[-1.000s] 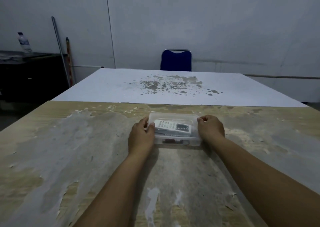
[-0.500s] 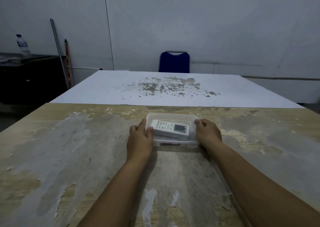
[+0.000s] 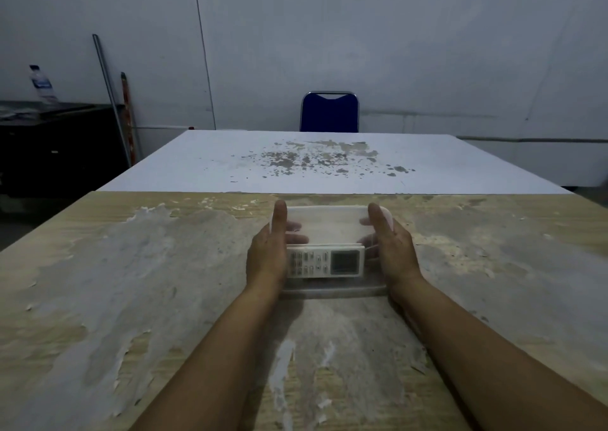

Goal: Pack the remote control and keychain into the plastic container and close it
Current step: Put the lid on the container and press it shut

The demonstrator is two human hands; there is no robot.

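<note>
A clear plastic container point(image 3: 332, 290) sits on the worn wooden table point(image 3: 131, 282) in front of me. Its translucent lid point(image 3: 329, 225) stands tilted up at the far side. A white remote control point(image 3: 325, 261) with a grey screen lies inside, buttons up. My left hand point(image 3: 267, 254) pinches the lid's left end and my right hand point(image 3: 394, 249) pinches its right end; the fingers show through the plastic. I cannot see the keychain.
A white table point(image 3: 329, 164) with flaked patches adjoins the far edge of the wooden one. A blue chair point(image 3: 330, 112) stands behind it. At the far left are a dark cabinet point(image 3: 59, 148), a water bottle point(image 3: 41, 83) and leaning poles point(image 3: 112, 98).
The lid lay flat over the remote with my hands at the container's ends. Now both hands have swung the lid up toward the far side, uncovering the remote.
</note>
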